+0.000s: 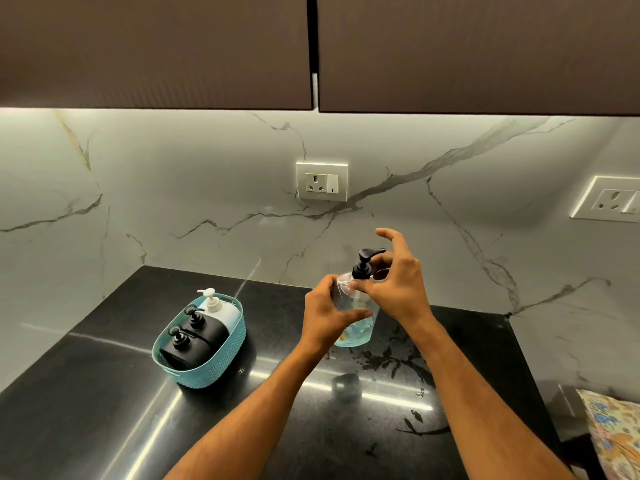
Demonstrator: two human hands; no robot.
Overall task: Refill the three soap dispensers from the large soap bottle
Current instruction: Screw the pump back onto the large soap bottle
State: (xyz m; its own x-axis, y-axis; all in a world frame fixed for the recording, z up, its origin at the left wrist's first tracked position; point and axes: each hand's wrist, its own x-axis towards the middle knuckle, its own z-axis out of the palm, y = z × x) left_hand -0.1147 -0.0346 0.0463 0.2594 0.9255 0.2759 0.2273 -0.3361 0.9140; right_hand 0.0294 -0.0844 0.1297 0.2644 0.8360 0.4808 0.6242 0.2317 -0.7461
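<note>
Dispenser, clear (356, 327): stands upright on the dark surface (104, 393), toward its back edge, right of centre. Nearly empty; only a little pale liquid low inside.

Left hand (327, 315): grip wrapped round the clear body, thumb across the front, steadying it.

Right hand (398, 285): grip pinching the collar under the black pump head (367, 261), thumb and fingers curled at the neck, index finger lifted clear above.

Teal basket (207, 368): near the left of the surface, well apart from the hands. Holds two black dispensers (204, 336) and a white pump bottle (221, 311) at its back end. Judged to be the large refill bottle, not certain.

Wet streaks and droplets (398, 362) on the surface just right of the clear dispenser.

Step in hand, as judged: twisting the pump collar at the neck. Whether loosening or tightening, cannot tell.

To do it well:
- Keep the left grip firm and low so the body does not spin on the wet surface.
- Turn at the collar, not the nozzle.
- If it comes off, lift the pump straight up so the dip tube clears the neck without dripping.
- Hold the dispenser upright throughout.
</note>
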